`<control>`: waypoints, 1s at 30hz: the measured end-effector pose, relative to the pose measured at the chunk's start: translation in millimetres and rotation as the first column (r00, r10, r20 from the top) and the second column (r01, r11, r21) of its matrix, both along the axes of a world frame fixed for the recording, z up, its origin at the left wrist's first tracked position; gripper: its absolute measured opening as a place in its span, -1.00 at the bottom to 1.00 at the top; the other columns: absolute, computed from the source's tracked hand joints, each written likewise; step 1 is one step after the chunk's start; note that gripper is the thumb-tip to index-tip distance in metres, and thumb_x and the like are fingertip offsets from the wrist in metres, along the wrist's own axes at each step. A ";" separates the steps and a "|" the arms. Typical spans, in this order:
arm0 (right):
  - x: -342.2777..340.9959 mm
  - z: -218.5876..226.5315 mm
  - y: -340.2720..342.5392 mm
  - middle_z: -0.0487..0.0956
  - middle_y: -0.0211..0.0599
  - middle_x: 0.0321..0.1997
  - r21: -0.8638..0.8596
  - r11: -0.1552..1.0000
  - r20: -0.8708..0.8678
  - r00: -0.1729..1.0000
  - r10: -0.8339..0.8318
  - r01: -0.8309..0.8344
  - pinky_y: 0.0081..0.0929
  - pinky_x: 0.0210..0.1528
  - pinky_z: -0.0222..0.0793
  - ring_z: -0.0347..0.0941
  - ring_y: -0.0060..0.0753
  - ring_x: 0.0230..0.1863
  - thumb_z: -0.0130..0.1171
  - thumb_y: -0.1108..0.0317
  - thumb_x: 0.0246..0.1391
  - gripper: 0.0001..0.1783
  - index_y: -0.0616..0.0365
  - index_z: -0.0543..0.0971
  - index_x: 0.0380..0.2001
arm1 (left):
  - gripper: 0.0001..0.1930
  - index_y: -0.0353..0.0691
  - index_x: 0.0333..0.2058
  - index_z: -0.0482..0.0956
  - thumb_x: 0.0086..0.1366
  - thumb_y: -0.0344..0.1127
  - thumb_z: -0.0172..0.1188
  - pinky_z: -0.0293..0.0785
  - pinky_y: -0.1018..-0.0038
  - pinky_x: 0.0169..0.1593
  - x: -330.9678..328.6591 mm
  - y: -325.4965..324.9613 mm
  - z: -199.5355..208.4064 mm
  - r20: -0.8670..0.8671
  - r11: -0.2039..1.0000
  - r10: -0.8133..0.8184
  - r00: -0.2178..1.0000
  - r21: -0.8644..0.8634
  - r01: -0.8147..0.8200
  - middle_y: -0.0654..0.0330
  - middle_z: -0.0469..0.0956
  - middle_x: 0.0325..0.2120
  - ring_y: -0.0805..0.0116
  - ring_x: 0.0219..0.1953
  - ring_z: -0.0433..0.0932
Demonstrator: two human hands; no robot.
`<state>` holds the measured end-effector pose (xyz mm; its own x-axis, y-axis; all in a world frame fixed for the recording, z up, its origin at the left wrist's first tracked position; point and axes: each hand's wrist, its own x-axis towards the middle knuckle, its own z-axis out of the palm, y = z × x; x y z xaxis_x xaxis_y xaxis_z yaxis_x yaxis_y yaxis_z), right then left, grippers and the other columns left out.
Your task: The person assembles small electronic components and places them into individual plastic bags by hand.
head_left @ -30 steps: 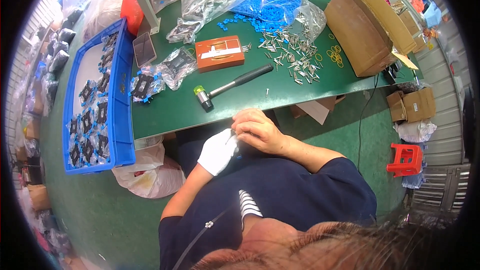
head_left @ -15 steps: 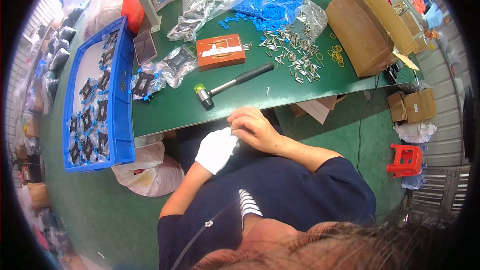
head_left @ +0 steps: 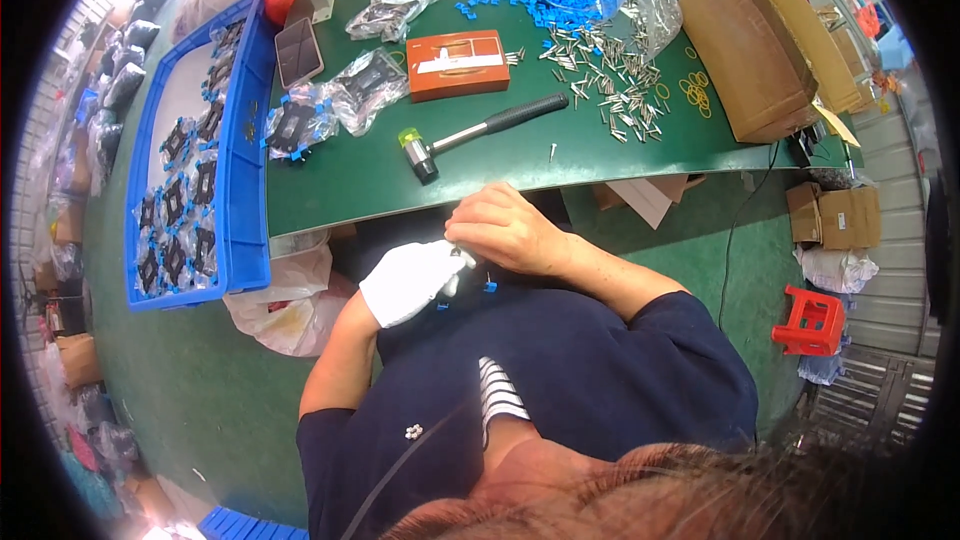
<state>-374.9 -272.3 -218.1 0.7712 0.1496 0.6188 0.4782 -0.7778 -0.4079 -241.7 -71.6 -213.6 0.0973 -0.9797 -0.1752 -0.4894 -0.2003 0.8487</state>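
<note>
Blue pieces [head_left: 490, 287] show mid-frame, just below my gloved left hand [head_left: 410, 282] and bare right hand [head_left: 512, 232]; their fingers meet, though whether they pinch anything I cannot tell. Past the worktop [head_left: 335, 190] edge, bare green lies left of the hammer [head_left: 497, 123].

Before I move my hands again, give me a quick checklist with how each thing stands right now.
1. Both hands gloved: not ok; left hand wears a white glove, right hand is bare.
2. Firm grip on whatever is between the fingers: cannot tell; they hide most of it.
3. Hammer lying wholly on the green table: ok.
4. All metal fasteners together: not ok; a single fastener lies apart, near the front edge.
5. Carton open: ok, flaps up.
</note>
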 end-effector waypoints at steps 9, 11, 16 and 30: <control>-4.2 -23.2 5.3 0.61 -0.33 -0.16 -0.075 0.997 -0.007 0.999 0.036 -0.036 -0.27 -0.01 0.45 0.56 -0.22 -0.05 0.33 0.45 -0.11 -0.70 0.12 0.61 -0.21 | -0.76 -0.18 -0.13 0.68 0.47 -0.22 0.08 0.49 0.35 -0.24 -6.6 7.8 -8.1 -0.097 0.999 0.020 0.995 0.031 -0.017 0.17 0.63 -0.44 0.21 -0.39 0.58; -5.6 -25.8 8.4 0.60 -0.35 -0.18 -0.082 0.996 -0.007 1.000 0.019 -0.019 -0.28 0.01 0.45 0.55 -0.24 -0.04 0.30 0.42 -0.06 -0.72 0.12 0.60 -0.20 | -0.75 -0.19 -0.13 0.68 0.48 -0.21 0.06 0.50 0.35 -0.22 -10.5 10.6 -9.3 -0.242 0.991 0.112 0.964 0.095 -0.091 0.17 0.65 -0.41 0.22 -0.37 0.60; -8.5 -36.7 13.9 0.58 -0.35 -0.19 -0.058 0.998 -0.009 1.000 0.010 -0.010 -0.29 0.04 0.46 0.54 -0.24 -0.02 0.26 0.40 -0.01 -0.74 0.13 0.59 -0.20 | -0.73 -0.24 -0.16 0.68 0.50 -0.22 0.05 0.50 0.41 -0.23 -20.6 14.0 -14.3 -0.226 0.990 0.134 0.965 0.060 -0.124 0.21 0.64 -0.44 0.32 -0.38 0.59; -12.2 -59.9 17.7 0.56 -0.26 -0.24 0.075 0.997 0.054 0.999 -0.007 0.003 -0.21 0.01 0.43 0.53 -0.14 -0.11 0.31 0.45 -0.01 -0.76 0.16 0.55 -0.22 | -0.71 -0.19 -0.19 0.70 0.49 -0.20 0.02 0.52 0.36 -0.20 -26.5 7.7 -21.2 -0.079 0.995 0.099 0.992 0.025 -0.097 0.14 0.66 -0.39 0.20 -0.33 0.65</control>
